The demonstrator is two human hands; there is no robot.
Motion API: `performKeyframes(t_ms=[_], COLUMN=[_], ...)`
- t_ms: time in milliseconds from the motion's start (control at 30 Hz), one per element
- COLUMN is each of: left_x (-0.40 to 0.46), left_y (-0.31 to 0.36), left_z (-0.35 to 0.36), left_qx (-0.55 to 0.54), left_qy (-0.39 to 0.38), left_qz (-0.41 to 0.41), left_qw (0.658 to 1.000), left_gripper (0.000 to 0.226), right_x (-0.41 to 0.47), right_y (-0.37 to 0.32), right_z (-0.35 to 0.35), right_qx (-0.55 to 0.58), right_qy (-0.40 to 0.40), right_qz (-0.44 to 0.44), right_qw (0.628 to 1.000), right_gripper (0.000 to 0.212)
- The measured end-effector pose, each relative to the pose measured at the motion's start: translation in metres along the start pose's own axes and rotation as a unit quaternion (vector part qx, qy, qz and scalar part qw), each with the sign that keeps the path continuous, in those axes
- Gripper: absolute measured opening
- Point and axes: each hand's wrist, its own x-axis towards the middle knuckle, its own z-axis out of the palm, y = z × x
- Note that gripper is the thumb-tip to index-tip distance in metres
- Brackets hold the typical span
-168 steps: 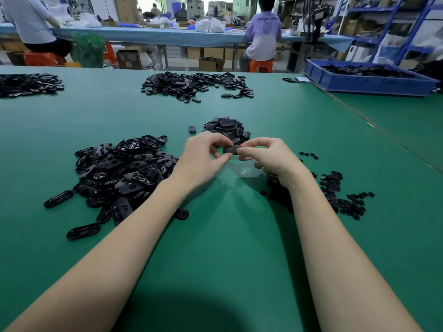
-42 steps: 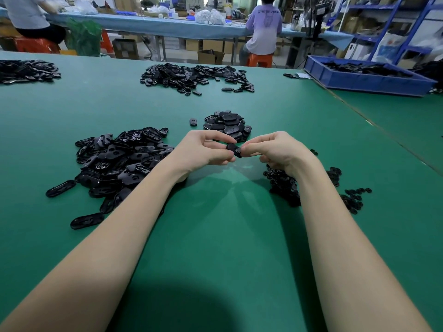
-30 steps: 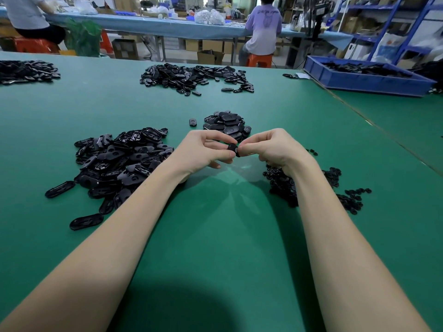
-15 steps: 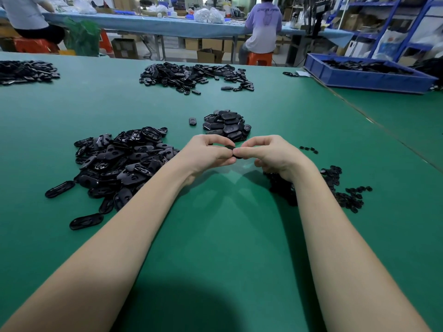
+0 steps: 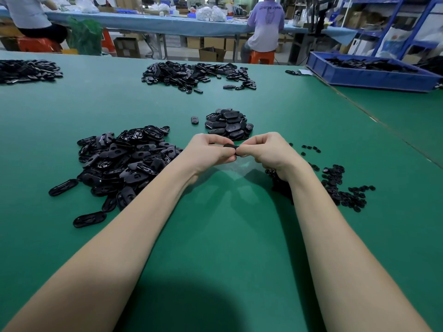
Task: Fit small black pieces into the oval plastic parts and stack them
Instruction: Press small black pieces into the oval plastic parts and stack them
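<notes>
A: Head view, quick. What are the hands doing?

B: Left hand [image 5: 211, 153] and right hand [image 5: 268, 152] are meeting above the green table [image 5: 215, 236], fingertips touching. Both are pinching one black oval part [image 5: 231, 146] between them, thumbs and forefingers curled on its ends. Only a thin dark edge of it is showing.

A: Small piece going in?

B: Can't tell, the fingers are covering it.

A: Where's the rest of the stock sitting?

B: Big loose pile of oval parts [image 5: 124, 161] is lying left of the left hand, with two strays at its near edge. Heap of small black pieces [image 5: 340, 185] is lying right of the right wrist, partly hidden behind the forearm, a few more scattered just beyond it.

A: Stack?

B: Small mound of oval parts [image 5: 227, 125] is sitting just behind the hands, one single oval [image 5: 194, 120] lying beside it on its left.

A: Background?

B: Another pile [image 5: 199, 75] is lying further back at the middle, one more [image 5: 28, 70] at far left. Blue bin [image 5: 371, 76] holding dark parts is sitting at the far right corner. A person in a pale purple shirt [image 5: 266, 25] is sitting on an orange stool, back turned, at a blue-covered bench [image 5: 155, 22].
</notes>
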Motion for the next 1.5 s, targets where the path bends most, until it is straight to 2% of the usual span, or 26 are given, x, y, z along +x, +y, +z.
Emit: performKeyframes(t_ms=[200,300,400,600,833,933,1100,1233,1333,1433,1500], left_x=[-0.002,0.000,0.001,0.010,0.063,0.083,0.096,0.088,0.071,0.050,0.037], left_y=[-0.001,0.000,0.000,-0.007,0.006,0.015,0.014,0.013,0.019,0.025,0.027], left_z=[0.009,0.003,-0.007,-0.010,-0.010,-0.002,0.007,0.005,0.000,-0.007,-0.016], left_qx=[0.024,0.024,0.131,0.335,0.365,0.382,0.411,0.385,0.332,0.281,0.221], left_qy=[0.037,0.031,0.017,0.063,0.158,0.172,0.190,0.215,0.210,0.166,0.123], left_qz=[0.020,0.043,0.101,0.195,0.174,0.141,0.108,0.115,0.141,0.152,0.127], left_qw=[0.999,0.998,0.986,0.920,0.901,0.897,0.885,0.890,0.909,0.933,0.959], left_gripper=[0.016,0.015,0.018,0.017,0.016,0.009,0.006,0.008,0.011,0.016,0.021], right_x=[0.003,0.002,0.002,0.000,0.005,0.005,0.005,0.003,0.002,0.001,0.001], right_y=[0.002,0.003,0.002,0.003,0.008,0.011,0.013,0.011,0.008,0.006,0.006], right_z=[0.003,0.003,-0.004,-0.012,-0.024,-0.030,-0.032,-0.029,-0.027,-0.025,-0.021], right_qx=[-0.013,0.014,0.055,0.061,0.088,0.129,0.136,0.140,0.134,0.116,0.099], right_qy=[0.022,0.018,0.014,0.012,0.025,0.009,0.005,-0.008,-0.011,-0.009,-0.013], right_qz=[-0.019,-0.023,-0.008,0.012,0.023,0.039,0.041,0.039,0.039,0.035,0.031], right_qw=[1.000,0.999,0.998,0.998,0.996,0.991,0.990,0.989,0.990,0.993,0.995], right_gripper=[0.014,0.011,0.008,0.010,0.012,0.013,0.014,0.012,0.011,0.010,0.011])
